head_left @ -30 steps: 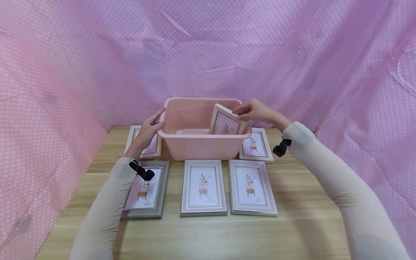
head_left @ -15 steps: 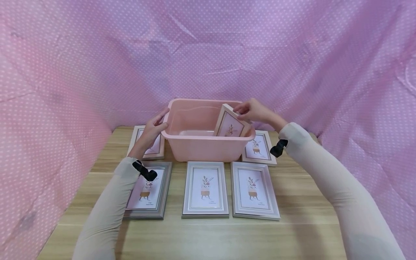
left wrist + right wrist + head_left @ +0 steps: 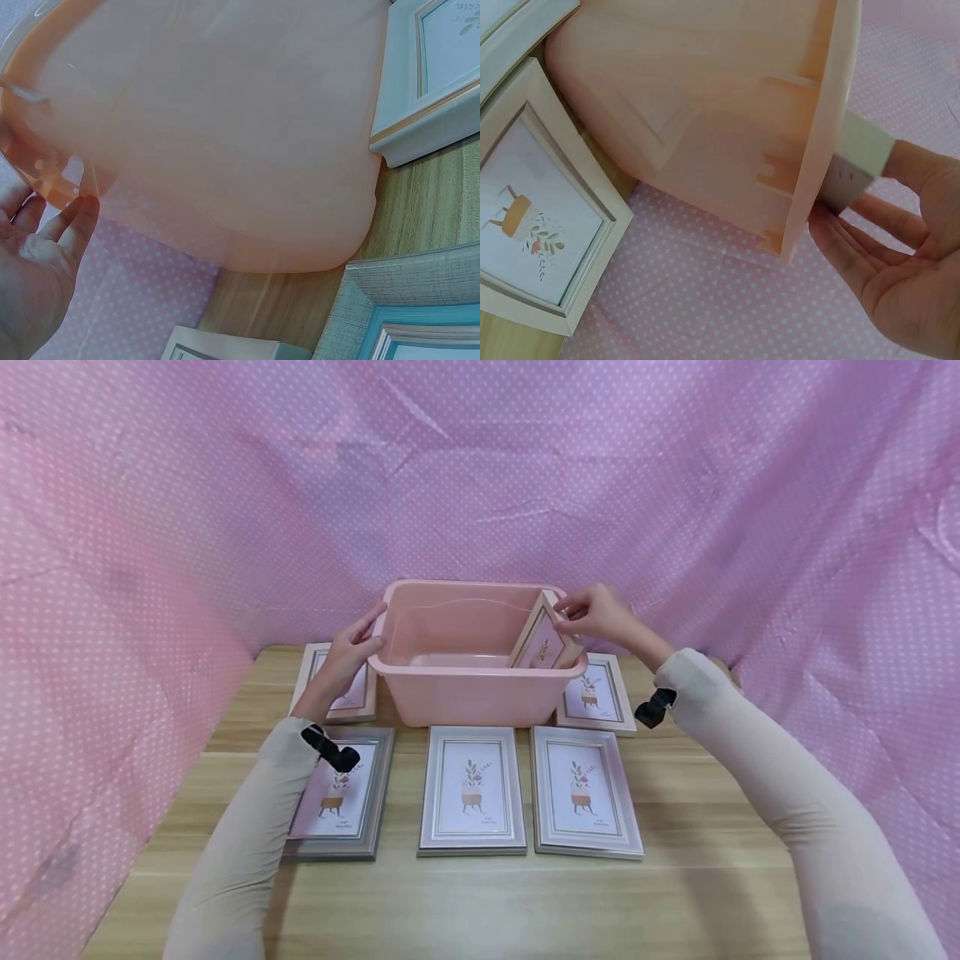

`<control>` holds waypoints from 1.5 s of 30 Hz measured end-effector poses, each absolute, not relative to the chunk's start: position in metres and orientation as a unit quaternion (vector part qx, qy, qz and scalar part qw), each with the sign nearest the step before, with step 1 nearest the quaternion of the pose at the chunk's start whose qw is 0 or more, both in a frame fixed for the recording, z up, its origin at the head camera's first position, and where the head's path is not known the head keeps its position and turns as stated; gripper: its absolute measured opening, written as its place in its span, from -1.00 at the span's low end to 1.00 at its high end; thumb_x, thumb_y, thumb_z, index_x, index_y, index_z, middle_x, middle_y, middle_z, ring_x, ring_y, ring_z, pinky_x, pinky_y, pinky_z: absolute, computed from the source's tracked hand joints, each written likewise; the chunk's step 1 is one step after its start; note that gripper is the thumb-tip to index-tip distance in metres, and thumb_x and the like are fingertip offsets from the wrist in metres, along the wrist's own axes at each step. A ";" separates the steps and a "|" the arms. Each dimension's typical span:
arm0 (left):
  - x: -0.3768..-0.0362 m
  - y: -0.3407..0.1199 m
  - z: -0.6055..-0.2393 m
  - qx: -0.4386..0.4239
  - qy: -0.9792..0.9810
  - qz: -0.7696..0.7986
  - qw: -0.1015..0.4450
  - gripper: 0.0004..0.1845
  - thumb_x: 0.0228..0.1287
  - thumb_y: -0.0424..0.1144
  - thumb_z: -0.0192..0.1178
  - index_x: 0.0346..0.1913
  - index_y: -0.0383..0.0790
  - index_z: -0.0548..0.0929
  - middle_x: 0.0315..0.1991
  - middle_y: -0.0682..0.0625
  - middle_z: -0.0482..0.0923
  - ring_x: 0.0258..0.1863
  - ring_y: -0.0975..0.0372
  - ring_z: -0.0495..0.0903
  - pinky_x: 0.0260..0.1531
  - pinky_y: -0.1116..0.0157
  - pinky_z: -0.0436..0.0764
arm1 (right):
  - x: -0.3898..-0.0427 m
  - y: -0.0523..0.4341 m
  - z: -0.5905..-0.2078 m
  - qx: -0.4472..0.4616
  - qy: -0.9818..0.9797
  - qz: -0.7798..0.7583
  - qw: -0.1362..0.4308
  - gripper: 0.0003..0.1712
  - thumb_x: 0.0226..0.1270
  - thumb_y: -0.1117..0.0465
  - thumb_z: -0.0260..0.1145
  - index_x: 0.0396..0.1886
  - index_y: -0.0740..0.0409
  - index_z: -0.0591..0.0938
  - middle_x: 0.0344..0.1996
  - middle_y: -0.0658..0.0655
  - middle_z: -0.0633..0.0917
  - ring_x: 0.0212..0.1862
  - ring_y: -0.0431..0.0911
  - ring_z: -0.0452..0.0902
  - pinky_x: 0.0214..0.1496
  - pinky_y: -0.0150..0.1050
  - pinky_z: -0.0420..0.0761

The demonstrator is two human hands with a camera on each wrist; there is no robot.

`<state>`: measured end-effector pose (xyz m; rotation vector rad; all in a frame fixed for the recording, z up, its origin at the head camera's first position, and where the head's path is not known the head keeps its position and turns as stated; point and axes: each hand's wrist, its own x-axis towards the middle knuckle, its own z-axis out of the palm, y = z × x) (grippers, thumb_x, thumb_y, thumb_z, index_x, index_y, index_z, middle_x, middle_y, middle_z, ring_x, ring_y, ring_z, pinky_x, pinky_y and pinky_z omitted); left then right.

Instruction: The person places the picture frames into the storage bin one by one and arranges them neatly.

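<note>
A pink plastic tub (image 3: 472,695) stands at the back of the table. My left hand (image 3: 347,653) holds its left rim; in the left wrist view the fingers (image 3: 79,221) reach under the lip. With my right hand (image 3: 600,614) I pinch the upper corner of a cream picture frame (image 3: 543,639). The frame leans, tilted, inside the tub's right end, its lower part hidden behind the front wall. From the right wrist view, the frame's corner (image 3: 857,161) sticks out above the rim between thumb and fingers, and its outline shows faintly through the wall.
Cream frames lie left (image 3: 360,693) and right (image 3: 595,693) of the tub, partly covered. In front are a grey frame (image 3: 375,810) under my left forearm and two silver-white frames (image 3: 472,843) (image 3: 588,845). Pink dotted cloth (image 3: 480,485) hangs behind the wooden table (image 3: 480,902).
My right hand has moved the cream frame rightward inside the tub, to lean against the right end. My left hand stays on the left rim. The head view has shifted slightly.
</note>
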<state>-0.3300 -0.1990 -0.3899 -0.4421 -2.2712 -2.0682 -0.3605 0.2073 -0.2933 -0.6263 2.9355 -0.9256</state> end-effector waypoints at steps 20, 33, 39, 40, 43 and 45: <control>-0.322 -0.193 -0.375 -0.146 -0.724 -0.674 0.016 -0.35 0.28 -0.44 -0.04 0.44 -0.29 0.10 0.51 -0.06 -0.14 0.48 0.07 -0.11 0.39 0.17 0.14 | -0.357 0.236 -0.315 -0.222 0.882 -0.414 0.033 -0.42 0.09 0.13 0.44 0.10 0.29 0.57 0.10 0.29 0.59 0.05 0.18 0.57 -0.10 -0.25 0.66; -0.331 -0.195 -0.386 -0.152 -0.702 -0.695 0.009 -0.36 0.29 -0.47 -0.06 0.44 -0.27 0.09 0.51 -0.02 -0.15 0.49 0.14 -0.15 0.39 0.26 0.13 | -0.348 0.241 -0.312 -0.242 0.881 -0.406 0.022 -0.47 0.19 0.19 0.35 0.14 0.34 0.53 0.16 0.33 0.53 0.16 0.20 0.49 0.09 -0.04 0.57; -0.335 -0.197 -0.391 -0.155 -0.695 -0.702 0.012 -0.37 0.31 -0.46 -0.04 0.44 -0.24 0.10 0.51 0.00 -0.16 0.49 0.15 -0.16 0.40 0.26 0.11 | -0.357 0.259 -0.321 -0.226 0.883 -0.412 -0.007 -0.50 0.21 0.12 0.34 0.13 0.22 0.57 0.13 0.29 0.56 0.12 0.19 0.52 0.08 -0.06 0.59; -0.335 -0.198 -0.392 -0.155 -0.695 -0.702 0.014 -0.37 0.31 -0.45 -0.03 0.44 -0.24 0.11 0.51 0.00 -0.16 0.49 0.15 -0.16 0.40 0.25 0.10 | -0.357 0.263 -0.322 -0.225 0.884 -0.410 -0.016 -0.51 0.21 0.14 0.34 0.12 0.22 0.57 0.12 0.29 0.57 0.11 0.17 0.52 0.09 -0.10 0.59; -0.334 -0.198 -0.393 -0.155 -0.693 -0.704 0.015 -0.37 0.32 -0.44 -0.03 0.44 -0.23 0.11 0.51 -0.01 -0.16 0.49 0.15 -0.16 0.40 0.23 0.08 | -0.359 0.274 -0.327 -0.216 0.882 -0.416 -0.040 -0.55 0.21 0.20 0.34 0.08 0.27 0.59 0.07 0.31 0.60 0.04 0.03 0.57 0.06 -0.32 0.58; -0.333 -0.198 -0.393 -0.154 -0.692 -0.705 0.015 -0.37 0.32 -0.44 -0.03 0.44 -0.24 0.11 0.51 0.00 -0.17 0.49 0.15 -0.15 0.40 0.22 0.08 | -0.361 0.282 -0.332 -0.203 0.882 -0.421 -0.049 -0.56 0.20 0.23 0.34 0.06 0.33 0.59 0.04 0.35 0.61 -0.05 -0.13 0.60 -0.03 -0.47 0.56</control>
